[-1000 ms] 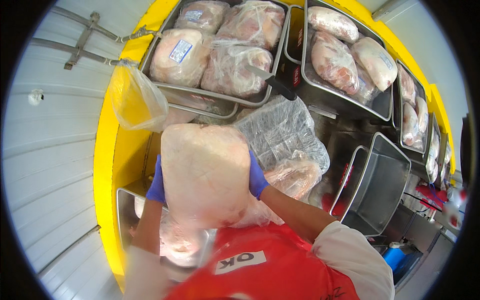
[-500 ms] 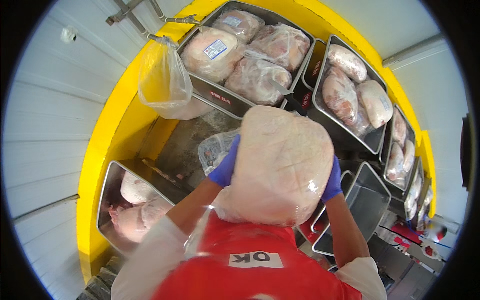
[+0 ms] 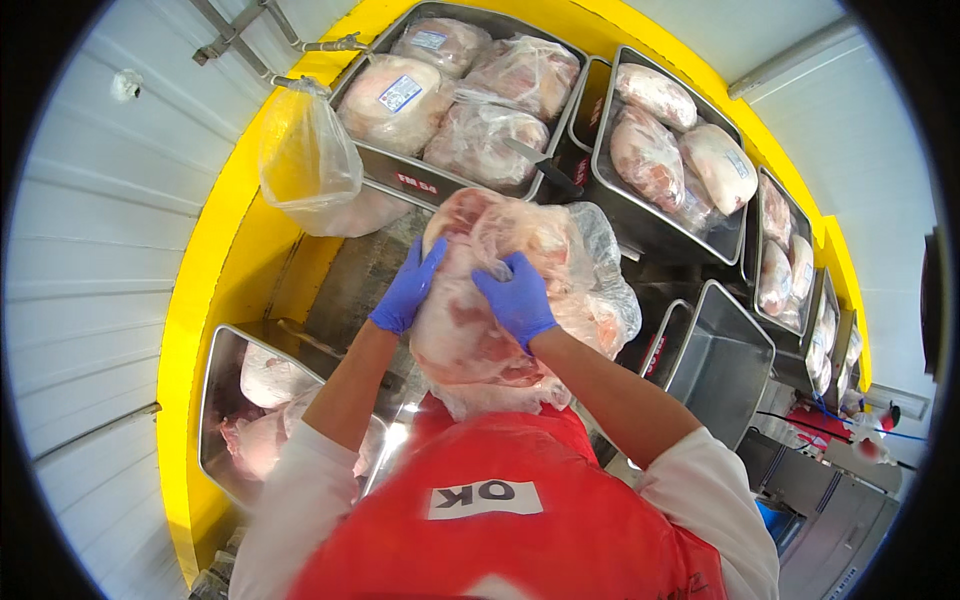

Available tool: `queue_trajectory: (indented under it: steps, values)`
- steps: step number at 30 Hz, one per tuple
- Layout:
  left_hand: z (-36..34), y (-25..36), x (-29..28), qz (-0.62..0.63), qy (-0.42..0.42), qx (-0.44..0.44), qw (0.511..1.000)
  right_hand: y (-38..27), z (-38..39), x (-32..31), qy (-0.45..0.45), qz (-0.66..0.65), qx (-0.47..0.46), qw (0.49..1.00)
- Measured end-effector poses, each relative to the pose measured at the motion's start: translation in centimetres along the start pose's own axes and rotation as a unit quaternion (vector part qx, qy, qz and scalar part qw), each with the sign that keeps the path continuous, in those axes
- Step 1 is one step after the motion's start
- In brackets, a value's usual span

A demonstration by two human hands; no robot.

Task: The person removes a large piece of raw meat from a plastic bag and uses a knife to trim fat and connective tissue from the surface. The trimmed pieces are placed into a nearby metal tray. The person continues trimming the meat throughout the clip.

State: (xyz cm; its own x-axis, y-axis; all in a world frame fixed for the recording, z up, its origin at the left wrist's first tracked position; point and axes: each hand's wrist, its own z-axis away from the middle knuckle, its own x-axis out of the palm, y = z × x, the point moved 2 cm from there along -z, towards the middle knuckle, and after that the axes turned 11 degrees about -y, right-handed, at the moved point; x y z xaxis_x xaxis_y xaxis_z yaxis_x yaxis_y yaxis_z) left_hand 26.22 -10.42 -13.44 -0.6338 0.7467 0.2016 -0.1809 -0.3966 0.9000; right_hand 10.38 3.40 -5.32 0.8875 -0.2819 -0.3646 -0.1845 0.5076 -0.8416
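- Two gloved hands gripping bagged meat cut [image 3: 480,300] at centre, above red apron [image 3: 500,510].
- Left hand [image 3: 408,287] clasping its 9 o'clock side; right hand [image 3: 517,298] pressing its front, fingers spread.
- Metal tray [image 3: 395,170] of wrapped cuts sitting at 12 o'clock; empty plastic bag [image 3: 305,160] hanging at 10.

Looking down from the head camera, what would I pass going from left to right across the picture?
Steel tray of meat low on the left → hanging clear plastic bag → left hand → right hand on the bagged meat → empty steel tray.
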Motion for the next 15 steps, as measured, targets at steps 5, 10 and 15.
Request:
queue_trajectory:
  steps: [5, 10, 15]
  values:
    - [2.5, 2.1, -0.5, -0.316, 0.094, 0.017, 0.944, -1.3, -4.0, 2.8, -0.085, -0.025, -0.033, 0.995]
    - [3.5, 3.7, 2.6, -0.387, 0.114, 0.063, 0.913, 2.9, -3.7, 0.3, -0.022, -0.165, -0.039, 0.985]
    - [4.1, 3.8, 6.3, -0.446, 0.117, 0.085, 0.883, 4.6, -1.1, -8.6, 0.020, -0.146, -0.056, 0.988]
